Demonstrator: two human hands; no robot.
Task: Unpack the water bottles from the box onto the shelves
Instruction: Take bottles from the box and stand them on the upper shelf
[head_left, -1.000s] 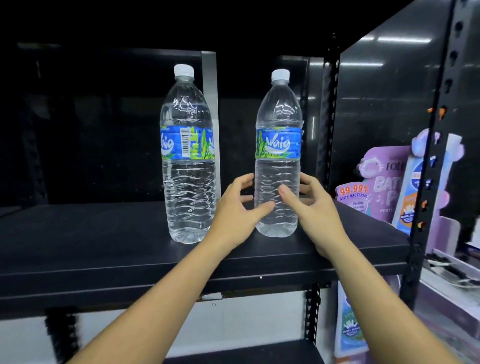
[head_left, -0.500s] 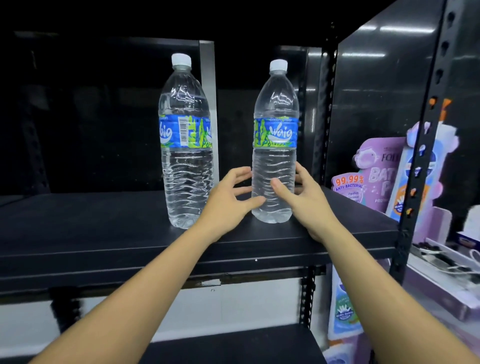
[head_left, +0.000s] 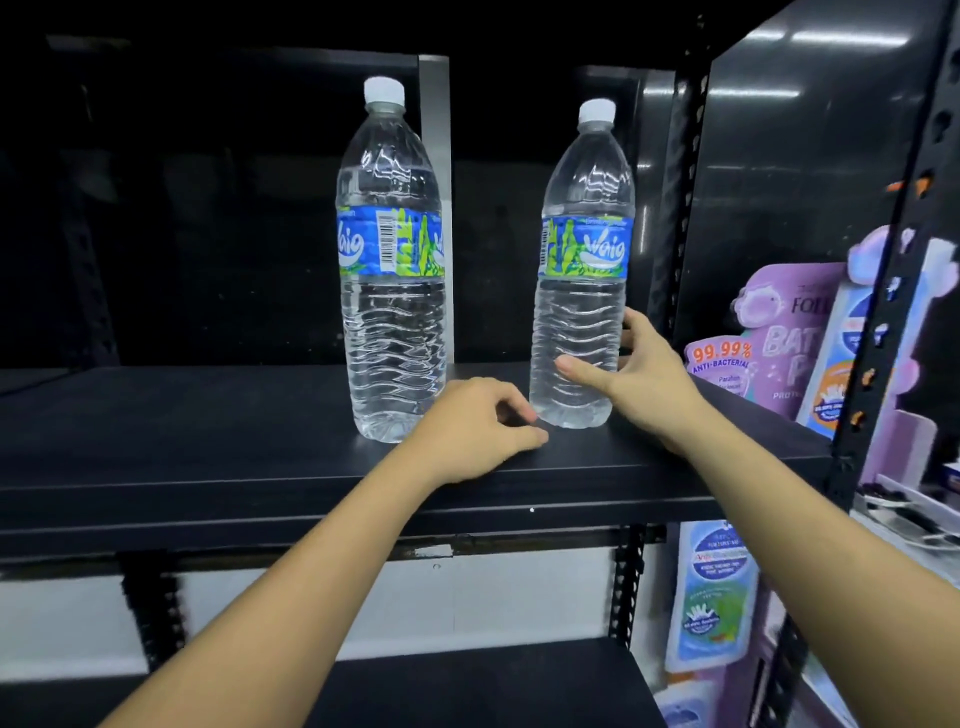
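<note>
1. While the right hand (head_left: 636, 382) wraps the lower body of the right bottle (head_left: 582, 291), thumb across the near face and fingers round the far right side, that bottle stands upright on the shelf (head_left: 208, 441), its long axis vertical.
2. Left hand (head_left: 480, 428) lies just left of the right bottle's base, fingers curled loosely inward and holding nothing; whether a fingertip touches the base I cannot tell.
3. Left bottle (head_left: 392, 270) stands upright too, left of the right one and apart from it, with a clear gap between them. No hand is on it.
4. Both bottles sit toward the near edge of the shelf, right of its middle, with bare shelf stretching away to the left.
5. Of the two hands, the right is the one on the task's thing; the left is nearer the gap between the bottles.
6. My judgement: the right bottle is being settled into its place, and the next move turns on letting go without tipping it. It is tall with a narrow base, so the grip should open sideways, away from the bottle, not drag across it.
7. The box is not in view, so how many bottles remain cannot be told.
8. Purple packs (head_left: 779, 338) hang to the right, beyond the shelf post (head_left: 680, 208).
</note>
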